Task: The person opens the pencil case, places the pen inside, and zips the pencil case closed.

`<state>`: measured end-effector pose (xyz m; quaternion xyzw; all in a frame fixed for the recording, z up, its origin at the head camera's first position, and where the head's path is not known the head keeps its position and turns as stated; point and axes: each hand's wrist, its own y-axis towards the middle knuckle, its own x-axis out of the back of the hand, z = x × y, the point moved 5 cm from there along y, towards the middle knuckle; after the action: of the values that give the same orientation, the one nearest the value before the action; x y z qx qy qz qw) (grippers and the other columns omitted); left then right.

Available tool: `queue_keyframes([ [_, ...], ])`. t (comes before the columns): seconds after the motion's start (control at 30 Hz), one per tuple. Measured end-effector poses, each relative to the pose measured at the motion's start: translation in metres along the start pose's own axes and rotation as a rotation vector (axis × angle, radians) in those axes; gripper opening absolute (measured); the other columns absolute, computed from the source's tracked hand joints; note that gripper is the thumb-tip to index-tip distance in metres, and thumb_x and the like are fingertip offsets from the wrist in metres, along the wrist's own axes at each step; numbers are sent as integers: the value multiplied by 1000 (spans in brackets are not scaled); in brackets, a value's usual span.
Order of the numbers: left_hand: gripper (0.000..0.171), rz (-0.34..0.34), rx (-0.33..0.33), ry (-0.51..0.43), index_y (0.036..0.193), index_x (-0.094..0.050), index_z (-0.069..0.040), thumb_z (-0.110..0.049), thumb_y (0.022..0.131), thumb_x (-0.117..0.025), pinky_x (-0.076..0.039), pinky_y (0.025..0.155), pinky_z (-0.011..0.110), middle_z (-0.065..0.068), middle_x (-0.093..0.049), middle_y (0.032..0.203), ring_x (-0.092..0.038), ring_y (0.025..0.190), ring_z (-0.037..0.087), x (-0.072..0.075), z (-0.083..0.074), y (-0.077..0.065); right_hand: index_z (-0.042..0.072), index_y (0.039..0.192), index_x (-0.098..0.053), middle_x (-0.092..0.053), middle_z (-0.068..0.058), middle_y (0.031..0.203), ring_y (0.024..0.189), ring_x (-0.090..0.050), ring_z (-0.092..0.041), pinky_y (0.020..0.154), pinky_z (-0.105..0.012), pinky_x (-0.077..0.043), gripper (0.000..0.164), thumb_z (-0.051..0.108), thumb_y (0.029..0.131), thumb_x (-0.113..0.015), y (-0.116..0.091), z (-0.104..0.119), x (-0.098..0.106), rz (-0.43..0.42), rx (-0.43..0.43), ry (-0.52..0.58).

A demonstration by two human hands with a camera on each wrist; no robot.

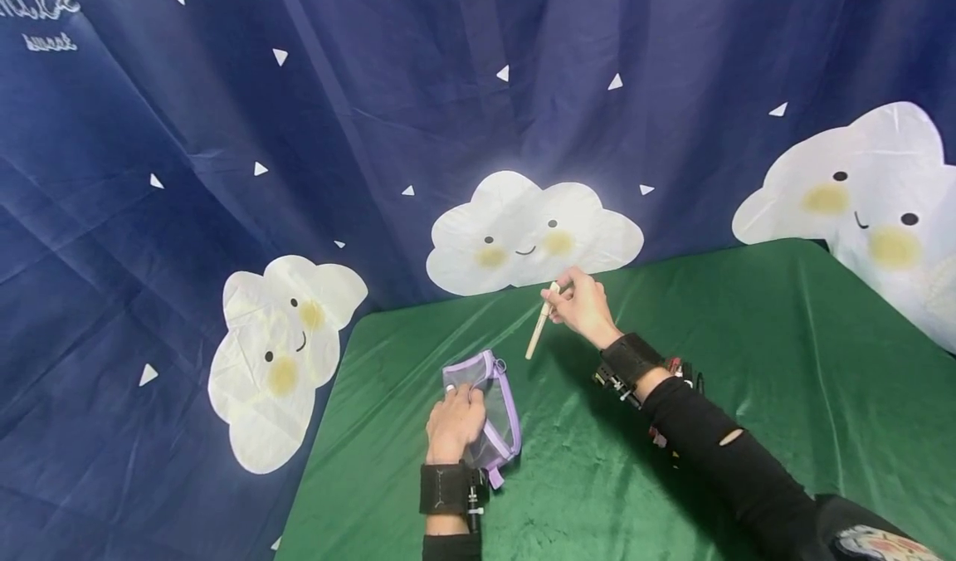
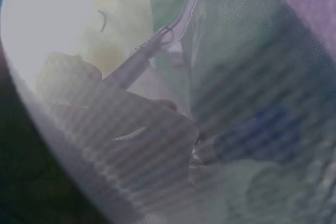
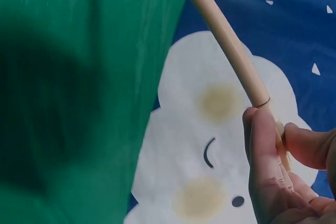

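A slim beige capped pen slants down to the left from my right hand. Thumb and fingers pinch it around its upper end, and the right wrist view shows its long barrel sticking out past the fingertips. To the left, a see-through mesh zipper pouch with purple trim lies on the green cloth. My left hand holds the pouch at its left side, fingers bent over the mesh. In the left wrist view, mesh covers most of the picture and blurs the fingers behind it.
Green cloth covers the table. Behind it hangs a dark blue curtain with white triangles and smiling clouds. Some small dark and red items show partly behind the right wrist; their kind is unclear.
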<state>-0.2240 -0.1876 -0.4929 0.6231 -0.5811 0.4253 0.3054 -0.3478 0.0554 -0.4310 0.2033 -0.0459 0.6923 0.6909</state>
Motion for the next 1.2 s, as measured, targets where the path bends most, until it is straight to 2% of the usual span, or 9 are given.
queue_keyframes([
  [0.13, 51, -7, 1, -1, 141, -56, -4, -33, 105, -34, -40, 109, 63, 25, -54, 146, -52, 128, 53, 0, 0, -1, -3, 101, -58, -75, -25, 84, 62, -75, -25, 54, -27, -60, 21, 14, 95, -70, -3, -3, -12, 27, -32, 16],
  [0.23, 51, -11, 0, -5, 141, -56, -4, -32, 105, -34, -40, 110, 63, 25, -54, 146, -51, 129, 53, 0, 0, -1, -1, 99, -60, -76, -23, 84, 60, -73, -19, 54, -27, -60, 20, 14, 95, -71, -5, -5, -20, 44, -52, 22],
  [0.47, 51, -11, 7, -8, 142, -56, -5, -33, 105, -34, -40, 108, 64, 24, -54, 146, -52, 128, 53, 0, 0, -2, -2, 94, -58, -75, -23, 84, 62, -74, -21, 66, -45, -65, 18, 12, 95, -70, -9, -11, -39, 116, -83, 85],
  [0.67, 52, -5, 6, -6, 143, -55, -5, -33, 105, -34, -39, 110, 64, 24, -53, 148, -51, 130, 53, 0, 0, -1, -4, 94, -56, -74, -25, 86, 66, -75, -27, 72, -51, -64, 17, 7, 96, -68, -16, -15, -53, 185, -106, 135],
  [0.8, 51, -13, 2, -12, 142, -55, -5, -34, 105, -33, -40, 109, 64, 24, -54, 147, -51, 129, 53, 2, -1, -1, -5, 94, -56, -74, -27, 87, 69, -76, -30, 74, -53, -63, 16, 6, 96, -67, -19, -16, -62, 230, -115, 149],
  [1.03, 51, -14, 8, -16, 142, -56, -5, -34, 105, -34, -41, 107, 65, 23, -55, 146, -52, 127, 53, 3, -1, -1, -4, 92, -56, -75, -25, 86, 66, -76, -26, 68, -44, -65, 13, 4, 97, -64, -23, -17, -75, 292, -115, 114],
  [1.2, 51, -15, 9, -18, 141, -57, -5, -34, 105, -34, -41, 107, 64, 23, -56, 145, -52, 127, 53, 2, -1, -2, -5, 89, -55, -75, -26, 82, 68, -76, -33, 69, -48, -64, 14, 4, 97, -64, -28, -21, -84, 324, -140, 131],
])
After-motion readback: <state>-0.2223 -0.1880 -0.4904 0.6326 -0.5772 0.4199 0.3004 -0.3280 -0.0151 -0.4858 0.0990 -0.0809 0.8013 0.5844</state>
